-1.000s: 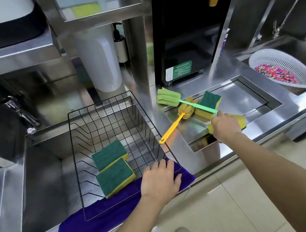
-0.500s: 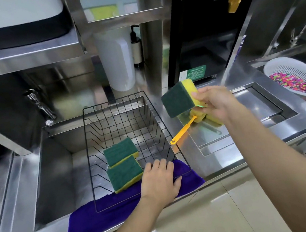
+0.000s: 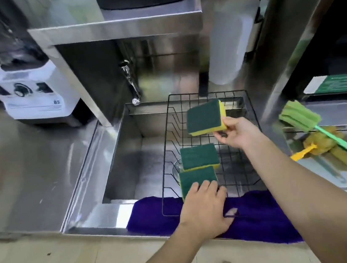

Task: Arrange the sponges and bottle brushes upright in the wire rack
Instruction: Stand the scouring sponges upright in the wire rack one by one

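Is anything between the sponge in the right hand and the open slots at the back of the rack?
Nothing visible. The held sponge hangs over the wire rack, behind the two sponges already inside it.

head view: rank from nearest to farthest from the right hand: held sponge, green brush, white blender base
1. held sponge: in the right hand grip, over the wire rack.
2. green brush: to the right, on the counter beyond the rack.
3. white blender base: far left, on the counter past the sink.
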Motion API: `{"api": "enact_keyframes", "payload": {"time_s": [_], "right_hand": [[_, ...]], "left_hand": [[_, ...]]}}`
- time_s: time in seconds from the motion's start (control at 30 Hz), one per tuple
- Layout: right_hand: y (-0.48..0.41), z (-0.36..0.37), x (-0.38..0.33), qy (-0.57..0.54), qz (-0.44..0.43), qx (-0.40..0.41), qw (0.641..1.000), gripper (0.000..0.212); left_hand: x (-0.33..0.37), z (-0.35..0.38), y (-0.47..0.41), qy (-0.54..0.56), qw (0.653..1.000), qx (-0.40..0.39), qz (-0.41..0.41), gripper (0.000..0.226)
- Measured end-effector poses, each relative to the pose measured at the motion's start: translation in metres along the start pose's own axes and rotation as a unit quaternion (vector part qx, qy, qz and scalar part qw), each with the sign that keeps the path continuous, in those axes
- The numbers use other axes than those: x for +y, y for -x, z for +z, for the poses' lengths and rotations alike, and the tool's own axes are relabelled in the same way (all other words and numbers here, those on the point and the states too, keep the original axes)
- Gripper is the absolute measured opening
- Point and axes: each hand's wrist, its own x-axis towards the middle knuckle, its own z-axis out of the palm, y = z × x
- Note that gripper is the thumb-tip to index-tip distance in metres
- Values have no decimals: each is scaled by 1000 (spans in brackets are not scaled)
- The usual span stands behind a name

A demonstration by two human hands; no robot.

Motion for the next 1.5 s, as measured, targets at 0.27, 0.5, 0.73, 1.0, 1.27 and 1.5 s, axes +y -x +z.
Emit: {"api": "enact_keyframes", "payload": {"time_s": [0.27,0.5,0.73,1.0,1.27,1.5], "right_hand": [[-38,12,14,171,36,22,984,24],[-45,14,7,358,-82,69,928,37],[-46,8,16,479,-103,81,868,37],[-47,0,22,525,-99,14,845,35],[-40,-3,23,581,-119,-29,805,57],[-29,-2,21,640,-167,2,750,67]], "left_hand": [[0,5,0,6,1000,22,7,35],[1,6,-2,16,1000,16,3,32],[3,6,-3,23,1000,5,-4,28],[3,6,-3,20,1000,10,-3,28],[2,7,-4,20,1000,14,13,28],[11,6,-10,3,999,-23,39,46]]}}
